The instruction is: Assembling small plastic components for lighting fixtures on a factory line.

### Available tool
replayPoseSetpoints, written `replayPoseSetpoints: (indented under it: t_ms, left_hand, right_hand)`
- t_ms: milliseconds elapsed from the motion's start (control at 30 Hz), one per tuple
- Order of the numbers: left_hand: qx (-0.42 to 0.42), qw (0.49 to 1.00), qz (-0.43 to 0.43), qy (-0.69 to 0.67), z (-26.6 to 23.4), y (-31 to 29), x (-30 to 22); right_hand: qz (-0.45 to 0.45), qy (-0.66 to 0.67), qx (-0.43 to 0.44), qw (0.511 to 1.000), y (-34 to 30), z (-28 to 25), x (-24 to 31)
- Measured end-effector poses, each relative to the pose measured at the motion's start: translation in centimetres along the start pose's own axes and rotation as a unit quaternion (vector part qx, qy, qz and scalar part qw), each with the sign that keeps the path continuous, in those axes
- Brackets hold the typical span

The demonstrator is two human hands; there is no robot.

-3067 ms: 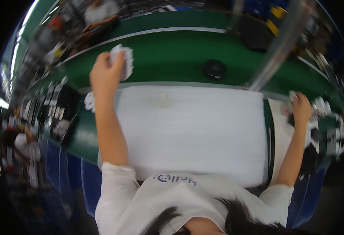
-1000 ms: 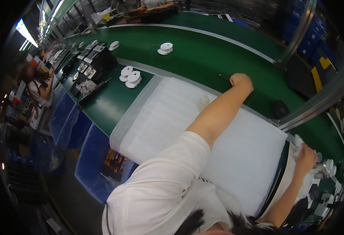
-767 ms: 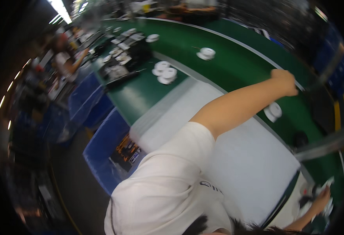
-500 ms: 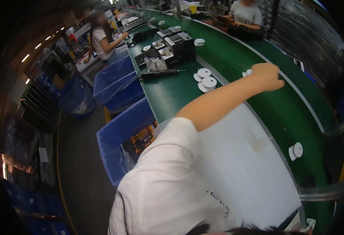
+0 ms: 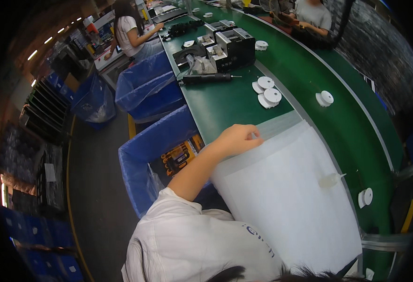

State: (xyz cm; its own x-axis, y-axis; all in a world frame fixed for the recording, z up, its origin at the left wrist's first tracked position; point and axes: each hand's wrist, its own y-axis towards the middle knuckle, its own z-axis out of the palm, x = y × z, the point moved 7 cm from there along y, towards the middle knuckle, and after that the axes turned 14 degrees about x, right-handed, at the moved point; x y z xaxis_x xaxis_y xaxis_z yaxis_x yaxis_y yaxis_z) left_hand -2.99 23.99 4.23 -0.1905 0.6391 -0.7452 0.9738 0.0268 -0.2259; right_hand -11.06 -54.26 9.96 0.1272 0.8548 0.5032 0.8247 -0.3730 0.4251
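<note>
My left hand [image 5: 242, 140] is over the far left edge of the white work surface [image 5: 286, 197], beside a strip of translucent sheet [image 5: 281, 126]. Its fingers are curled in, and I cannot make out whether anything is between them. Past it, two white round spool-like parts [image 5: 272, 96] sit close together on the green tabletop [image 5: 230, 110]. Another white spool-like part [image 5: 325, 98] is on the green conveyor belt [image 5: 345, 136], with one more [image 5: 365, 198] nearer to me. A small translucent bottle with a thin nozzle [image 5: 329, 180] lies on the white surface. My right hand is out of the picture.
A black power screwdriver [image 5: 206, 79] lies before black fixtures [image 5: 234, 49]. Blue lined bins [image 5: 133, 174] line the left edge; the nearest holds yellow-and-black pieces [image 5: 178, 157]. One co-worker [image 5: 131, 33] sits far left, another [image 5: 312, 19] across the belt. A metal rail borders the belt.
My left hand has drawn back from over the conveyor to the white surface's edge. The spool-like part beside it earlier now shows fully on the belt. The view has shifted slightly.
</note>
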Motion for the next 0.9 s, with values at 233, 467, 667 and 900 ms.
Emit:
replayPoseSetpoints:
  t_ms: [233, 467, 667, 900]
  left_hand:
    - [-0.086, 0.991, 0.026, -0.094, -0.9, -3.1, 2.7]
    - [-0.063, 0.996, 0.045, -0.039, -0.9, -1.4, -0.8]
    - [-0.039, 0.995, 0.090, 0.010, -1.3, 1.2, -1.7]
    - [-0.039, 0.995, 0.087, 0.041, -2.2, 2.5, -3.6]
  right_hand:
    - [0.014, -0.322, -0.063, 0.945, -0.3, 1.6, 9.0]
    - [-0.032, 0.223, 0.319, 0.920, -6.9, 11.9, 22.8]
    - [-0.283, 0.028, 0.475, 0.833, -10.1, 20.2, 38.3]
    - [-0.311, -0.050, 0.477, 0.821, -9.5, 26.9, 40.1]
